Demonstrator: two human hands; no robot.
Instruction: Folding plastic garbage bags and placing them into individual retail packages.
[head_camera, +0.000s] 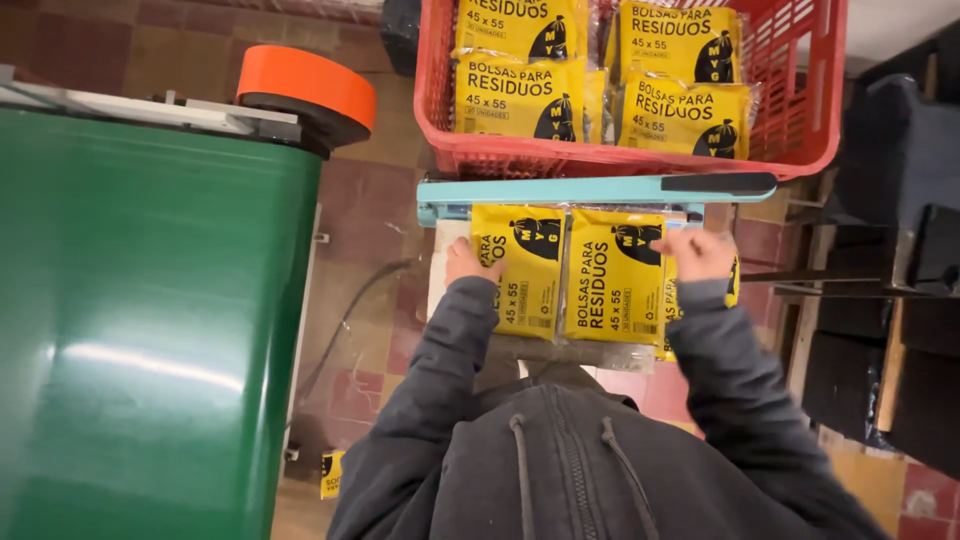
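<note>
Two yellow packets in clear plastic lie side by side under the teal sealing bar (560, 190). My left hand (466, 262) presses on the left edge of the left yellow packet (525, 275). My right hand (698, 254) rests on a further yellow packet at the right, just beside the middle yellow packet (612, 280). Both sleeves are dark grey. The packets' far ends sit beneath the bar, which has a black handle (718, 183) at its right end.
A red plastic crate (800, 120) behind the bar holds several yellow packets. A green conveyor belt (150, 320) fills the left, with an orange roll (305, 85) at its far end. Dark furniture stands at right. One yellow packet (331, 474) lies on the tiled floor.
</note>
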